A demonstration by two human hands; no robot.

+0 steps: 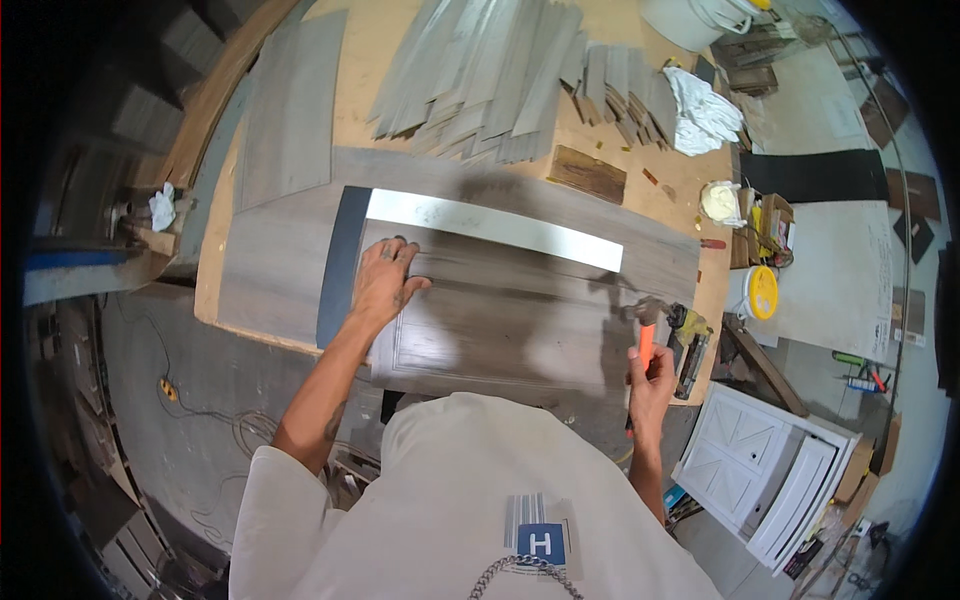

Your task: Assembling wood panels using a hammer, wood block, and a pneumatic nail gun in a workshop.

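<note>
My left hand lies on a grey wood-grain panel with a framed, recessed face, its fingers over the upper left part. Along the panel's far side runs a white strip, and a dark grey strip borders its left end. My right hand is closed round the orange handle of a hammer, held upright at the panel's right end with the head up. Just right of the hammer stands a yellow-green and black nail gun; its lower part is partly hidden.
Stacked grey slats cover the table's far side. A brown wood block, white cloth and open tub of cream paste sit farther right. Beyond the right edge are a yellow-lidded bucket and a white cabinet.
</note>
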